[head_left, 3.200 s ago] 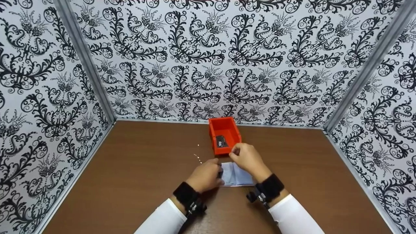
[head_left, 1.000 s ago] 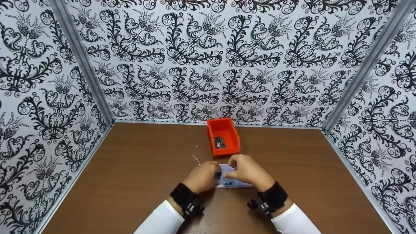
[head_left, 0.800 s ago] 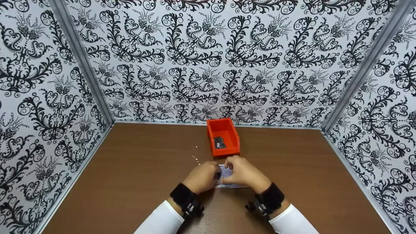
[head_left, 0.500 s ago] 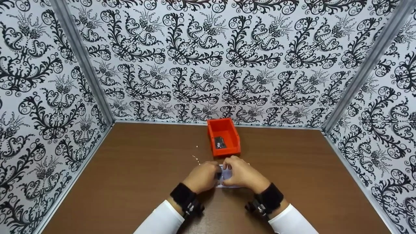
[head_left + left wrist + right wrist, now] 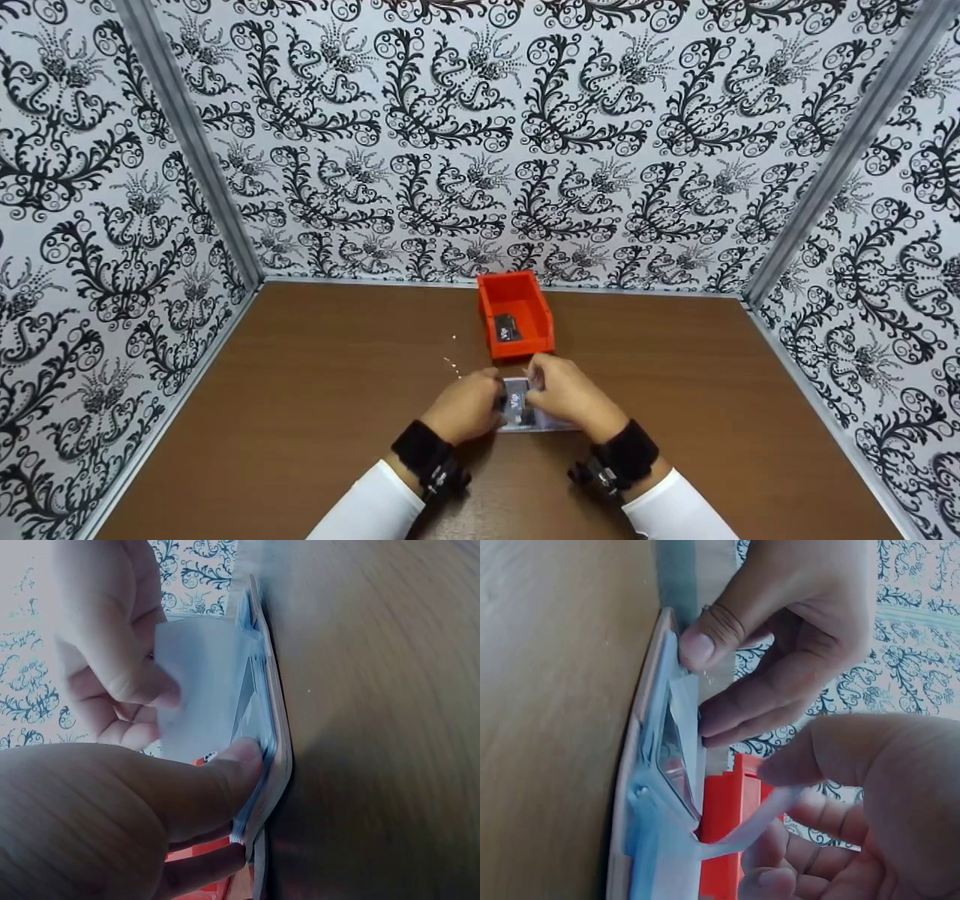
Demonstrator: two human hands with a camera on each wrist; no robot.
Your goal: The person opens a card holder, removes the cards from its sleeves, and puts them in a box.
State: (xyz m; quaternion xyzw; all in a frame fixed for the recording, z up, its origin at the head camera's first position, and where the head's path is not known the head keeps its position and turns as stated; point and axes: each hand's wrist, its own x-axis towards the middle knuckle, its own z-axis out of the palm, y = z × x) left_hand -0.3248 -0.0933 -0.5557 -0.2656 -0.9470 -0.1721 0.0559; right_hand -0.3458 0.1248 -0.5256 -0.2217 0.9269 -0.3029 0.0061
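An opened card holder [image 5: 559, 423] with clear plastic sleeves lies on the table. My left hand [image 5: 466, 405] grips its left side; in the left wrist view the thumb [image 5: 241, 753] presses on the sleeves, fingers at the cover's edge. My right hand [image 5: 568, 388] pinches a translucent sleeve page [image 5: 202, 682] between thumb and fingers, raised from the stack. Beneath it, a dark card [image 5: 515, 402] marked "Vip" shows on the holder's left part. In the right wrist view, the raised page [image 5: 754, 829] bends toward my right fingers.
Just behind the holder stands a red bin [image 5: 531, 319] with a dark "Vip" card [image 5: 507, 328] inside. Small pale specks [image 5: 452, 365] lie on the brown table [image 5: 337, 360] left of the bin. Patterned walls [image 5: 480, 150] enclose the back and sides.
My right hand went left over the holder, then drew back slightly right with a sleeve page pinched. The "Vip" card in the holder now shows. My left hand stays at the holder's left side.
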